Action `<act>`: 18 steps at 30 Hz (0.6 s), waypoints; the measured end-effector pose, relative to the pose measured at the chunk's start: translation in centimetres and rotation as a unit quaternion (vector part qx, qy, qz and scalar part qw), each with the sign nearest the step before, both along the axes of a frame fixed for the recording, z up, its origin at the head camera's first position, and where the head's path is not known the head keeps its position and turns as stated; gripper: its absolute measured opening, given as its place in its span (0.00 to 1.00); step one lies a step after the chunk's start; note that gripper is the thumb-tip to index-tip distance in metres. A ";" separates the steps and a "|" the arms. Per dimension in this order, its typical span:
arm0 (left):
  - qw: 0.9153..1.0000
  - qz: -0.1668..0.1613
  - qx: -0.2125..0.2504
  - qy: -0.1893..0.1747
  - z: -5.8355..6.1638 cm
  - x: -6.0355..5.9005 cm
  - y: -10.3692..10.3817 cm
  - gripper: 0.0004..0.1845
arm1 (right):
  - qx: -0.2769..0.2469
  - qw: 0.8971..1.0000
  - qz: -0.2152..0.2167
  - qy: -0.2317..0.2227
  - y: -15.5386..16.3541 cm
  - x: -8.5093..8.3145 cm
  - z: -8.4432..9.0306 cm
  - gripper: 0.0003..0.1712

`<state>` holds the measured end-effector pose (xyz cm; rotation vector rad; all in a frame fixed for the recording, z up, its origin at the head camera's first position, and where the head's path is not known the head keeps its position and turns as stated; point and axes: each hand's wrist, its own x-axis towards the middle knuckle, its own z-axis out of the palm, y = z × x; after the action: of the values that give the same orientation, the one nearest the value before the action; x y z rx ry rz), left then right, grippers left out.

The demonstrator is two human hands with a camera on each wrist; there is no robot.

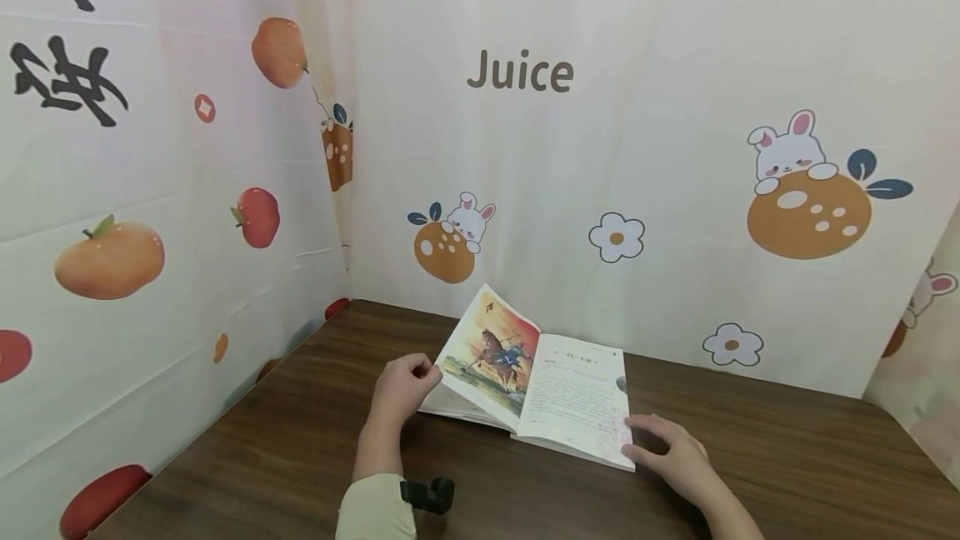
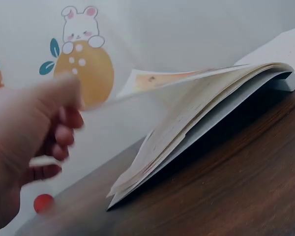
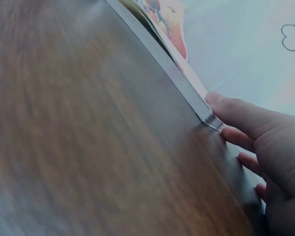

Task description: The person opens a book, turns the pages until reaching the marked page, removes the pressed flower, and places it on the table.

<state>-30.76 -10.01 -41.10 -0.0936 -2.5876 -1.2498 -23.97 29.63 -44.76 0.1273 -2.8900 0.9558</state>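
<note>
The open book stretches left to right, spine near to far; left hand pinches a raised page, right hand grips the book's right edge.

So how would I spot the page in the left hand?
On the dark brown table lies an open book. The left hand pinches the raised left page; this one shows a painted horse and rider, whereas the facing page is mostly text.

Head view evenly bright; wrist views dimmer; right-wrist tabletop blurred.
</note>
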 end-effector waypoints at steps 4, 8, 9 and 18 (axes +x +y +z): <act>0.997 0.008 -0.066 -0.045 -0.7 -0.2 -0.4 0.10 | 0.000 1.000 0.000 0.002 0.0 0.0 0.0 0.31; 0.989 0.010 -0.120 -0.086 -1.1 -0.2 -0.5 0.13 | 0.001 1.000 -0.001 0.002 0.0 0.0 -0.1 0.30; 0.987 0.010 -0.127 -0.095 -1.2 -0.2 -0.5 0.14 | 0.001 1.000 -0.001 0.001 0.0 0.0 -0.1 0.30; 0.977 0.034 -0.155 -0.141 -1.8 -0.5 0.5 0.14 | -0.002 1.000 -0.001 -0.004 -0.1 -0.1 0.0 0.30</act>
<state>-31.31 -9.50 -42.90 0.1210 -2.9850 -0.8808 -24.06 29.53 -44.75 0.1197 -2.8953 0.9630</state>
